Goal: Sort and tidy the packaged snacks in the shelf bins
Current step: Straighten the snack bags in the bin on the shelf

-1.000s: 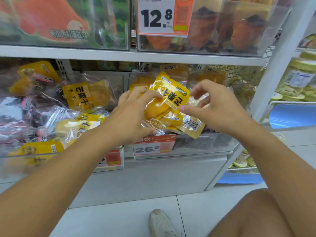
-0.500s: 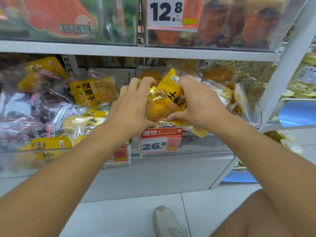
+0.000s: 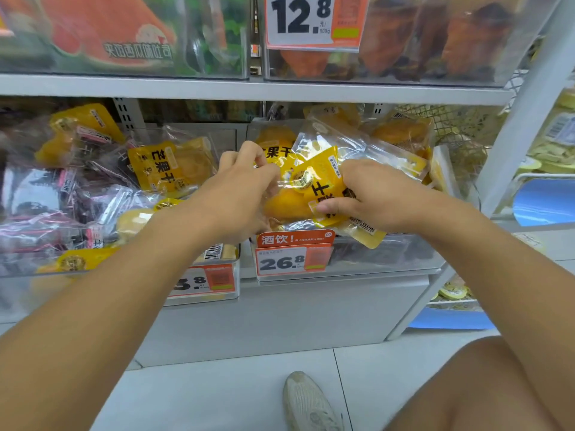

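Several yellow dried-mango packets (image 3: 314,185) are bunched together over the clear right-hand bin (image 3: 389,253). My right hand (image 3: 373,197) grips the front packet from the right, thumb across its label. From the left, my left hand (image 3: 239,194) pinches the top edge of a packet with its fingertips. More mango packets (image 3: 401,132) lie deeper in the same bin. The left-hand bin (image 3: 18,284) holds a mix of yellow mango packets (image 3: 165,164) and dark purple packets (image 3: 34,194).
Price tags (image 3: 292,259) hang on the bin fronts. The upper shelf (image 3: 249,88) carries clear bins of orange snack bags. A white upright (image 3: 529,98) bounds the right side; beyond it stand more goods on blue trays. My shoe (image 3: 308,402) and knee are on the tiled floor.
Both hands have closed in on the mango packets and lowered them toward the right-hand bin. The right hand went from spread apart to gripping the front packet.
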`<state>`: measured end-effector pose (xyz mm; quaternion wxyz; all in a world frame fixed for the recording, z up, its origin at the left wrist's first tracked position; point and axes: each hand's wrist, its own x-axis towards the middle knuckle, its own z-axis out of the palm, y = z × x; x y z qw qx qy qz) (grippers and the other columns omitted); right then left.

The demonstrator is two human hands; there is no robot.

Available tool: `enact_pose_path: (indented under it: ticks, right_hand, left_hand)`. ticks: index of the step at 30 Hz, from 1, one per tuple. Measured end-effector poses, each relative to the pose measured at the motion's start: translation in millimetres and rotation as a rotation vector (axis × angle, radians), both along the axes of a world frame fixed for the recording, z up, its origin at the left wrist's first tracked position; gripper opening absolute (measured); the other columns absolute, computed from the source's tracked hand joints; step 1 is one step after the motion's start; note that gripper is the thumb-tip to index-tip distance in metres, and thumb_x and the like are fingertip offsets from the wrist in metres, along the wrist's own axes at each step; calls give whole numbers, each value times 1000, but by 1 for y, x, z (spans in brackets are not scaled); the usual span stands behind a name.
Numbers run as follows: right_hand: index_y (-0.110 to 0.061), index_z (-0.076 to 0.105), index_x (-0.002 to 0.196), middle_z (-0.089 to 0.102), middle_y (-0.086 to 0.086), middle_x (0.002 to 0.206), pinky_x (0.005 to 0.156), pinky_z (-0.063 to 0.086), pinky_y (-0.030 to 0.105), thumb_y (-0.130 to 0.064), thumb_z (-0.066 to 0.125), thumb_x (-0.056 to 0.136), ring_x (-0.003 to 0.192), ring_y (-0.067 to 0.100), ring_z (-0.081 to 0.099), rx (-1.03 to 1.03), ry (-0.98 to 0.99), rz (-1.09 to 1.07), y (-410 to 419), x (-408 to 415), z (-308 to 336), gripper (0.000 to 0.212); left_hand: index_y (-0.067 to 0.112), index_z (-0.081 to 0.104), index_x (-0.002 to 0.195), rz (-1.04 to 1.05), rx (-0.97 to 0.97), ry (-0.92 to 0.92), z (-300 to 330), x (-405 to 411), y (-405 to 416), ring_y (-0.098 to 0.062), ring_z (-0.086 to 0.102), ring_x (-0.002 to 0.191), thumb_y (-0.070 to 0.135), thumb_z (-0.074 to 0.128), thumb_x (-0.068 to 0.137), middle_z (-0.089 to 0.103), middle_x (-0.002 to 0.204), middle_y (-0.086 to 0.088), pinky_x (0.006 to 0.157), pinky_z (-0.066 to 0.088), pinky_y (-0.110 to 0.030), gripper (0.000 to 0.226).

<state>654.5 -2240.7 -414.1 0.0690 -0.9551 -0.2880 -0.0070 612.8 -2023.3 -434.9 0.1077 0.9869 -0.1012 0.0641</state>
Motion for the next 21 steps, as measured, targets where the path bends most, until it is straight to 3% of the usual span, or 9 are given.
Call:
enact_pose_path:
  ticks: [3, 6, 9, 11, 14, 16, 21]
  right_hand:
    - [-12, 46, 83, 38, -3, 79, 57, 27, 32, -59, 52, 93, 68, 12, 36, -149, 5, 16, -1, -1, 4, 48]
    - [-15, 47, 84, 40, -4, 82, 63, 28, 34, -62, 53, 91, 77, 17, 40, -177, -15, 48, -5, 0, 3, 49]
    - [-22, 51, 93, 53, -7, 84, 60, 40, 30, -57, 74, 78, 74, 12, 52, 188, 14, 2, -16, -2, 1, 45]
    - [-29, 52, 104, 55, -13, 90, 63, 48, 28, -49, 87, 67, 75, 5, 54, 359, 11, -39, -25, -5, -1, 54]
    - [-33, 53, 119, 52, -11, 111, 74, 44, 27, -46, 93, 57, 93, 9, 53, 229, -17, -66, -36, -5, -3, 75]
    - [-36, 51, 128, 47, -10, 120, 84, 44, 29, -40, 96, 54, 104, 11, 48, 108, -14, -73, -42, -4, -3, 87]
    - [-40, 46, 139, 45, -9, 139, 97, 47, 47, -30, 97, 54, 124, 24, 43, -62, -101, -44, -41, -5, -3, 100]
  left_hand:
    - [34, 57, 94, -37, -78, 82, 8, 2, 10, -14, 27, 113, 35, 84, 77, 28, 123, 9, 96, 34, -32, 32]
    - [41, 62, 85, -66, -216, 36, 10, 0, 14, -10, 39, 101, 44, 76, 80, 38, 118, 10, 96, 36, -32, 16]
    - [37, 61, 83, -85, -262, -118, 6, -1, 4, -15, 44, 111, 41, 80, 78, 45, 115, 9, 100, 41, -39, 19]
    - [33, 62, 79, -88, -151, -81, 8, -2, -4, -16, 41, 115, 43, 81, 77, 44, 117, 9, 100, 42, -42, 21]
    - [28, 62, 77, -20, 23, -5, 13, -2, -12, -15, 34, 114, 48, 81, 77, 37, 116, 9, 84, 45, -38, 27]
    - [28, 61, 76, -25, 30, 9, 15, -3, -14, -15, 33, 113, 48, 81, 76, 37, 115, 8, 79, 43, -36, 28]
    - [32, 61, 88, -65, -122, 53, 16, -5, -16, -17, 31, 119, 53, 77, 76, 37, 119, 7, 97, 38, -39, 29]
